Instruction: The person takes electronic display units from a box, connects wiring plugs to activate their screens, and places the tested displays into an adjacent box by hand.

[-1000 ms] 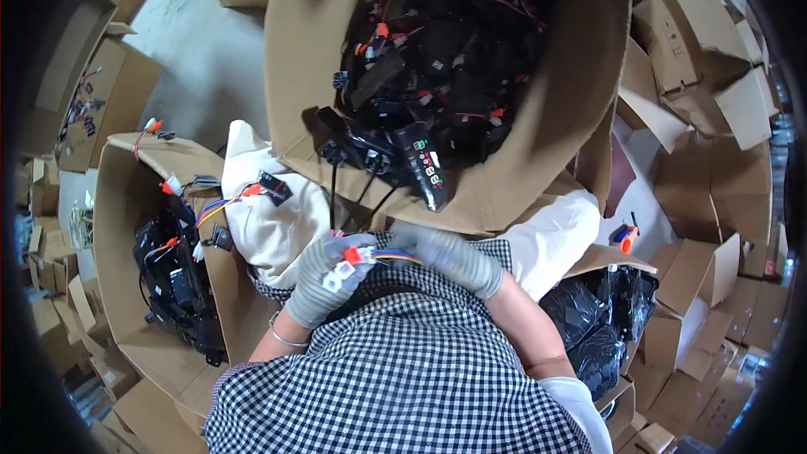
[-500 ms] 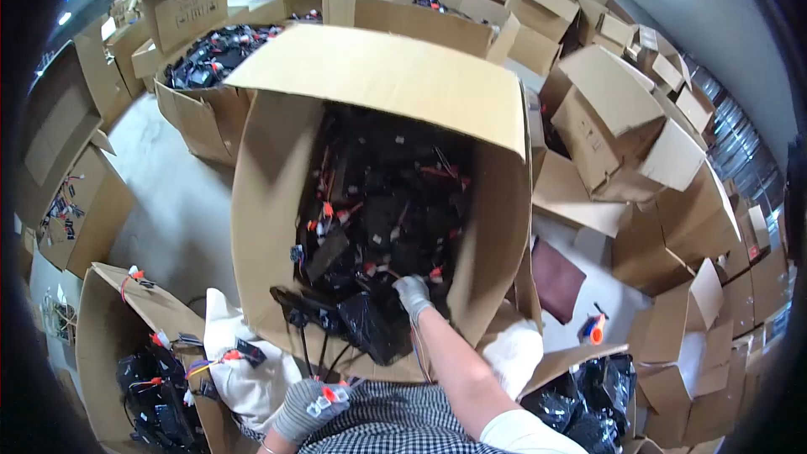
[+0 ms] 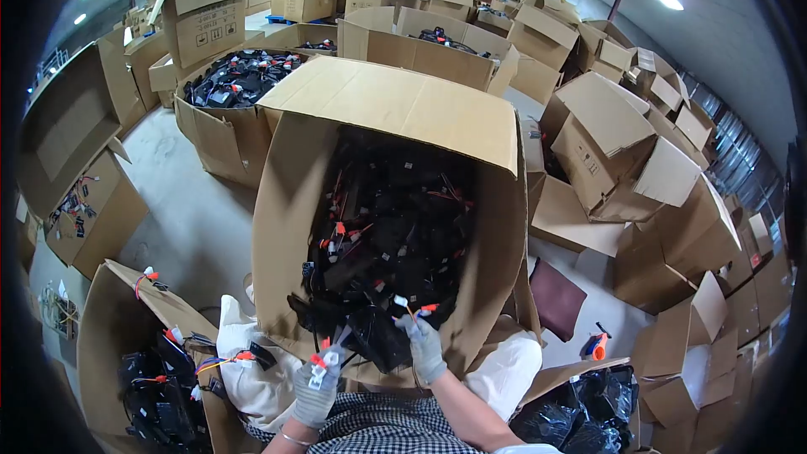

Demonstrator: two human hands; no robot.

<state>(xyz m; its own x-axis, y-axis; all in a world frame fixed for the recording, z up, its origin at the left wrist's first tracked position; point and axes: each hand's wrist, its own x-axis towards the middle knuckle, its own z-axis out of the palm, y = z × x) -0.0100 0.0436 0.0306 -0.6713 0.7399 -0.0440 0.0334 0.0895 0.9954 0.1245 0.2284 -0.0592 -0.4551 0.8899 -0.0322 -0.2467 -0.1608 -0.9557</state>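
A big open cardboard carton (image 3: 286, 202) faces me, filled with a dark heap of black parts (image 3: 403, 219) with wires and small red and white connectors. My left hand (image 3: 314, 402), in a pale striped glove, is closed around white and red plug connectors (image 3: 319, 368) near the carton's front edge. My gloved right hand (image 3: 427, 355) pinches a wire lead (image 3: 410, 309) with coloured wires and a white plug end; a red connector (image 3: 429, 308) shows just beside its fingertips. Between the hands lies a shiny black-wrapped part (image 3: 378, 340).
At lower left stands a carton (image 3: 105, 345) of black parts, with wired connectors on its edge. At lower right are black plastic-wrapped parts (image 3: 580, 408). An orange tape dispenser (image 3: 597, 346) and a maroon flat piece (image 3: 556, 298) lie on the floor. Many cartons surround me.
My right hand has drawn back from the heap toward me, and a wire lead now shows in its fingers. My left hand has risen with its connectors. The view has tilted up.
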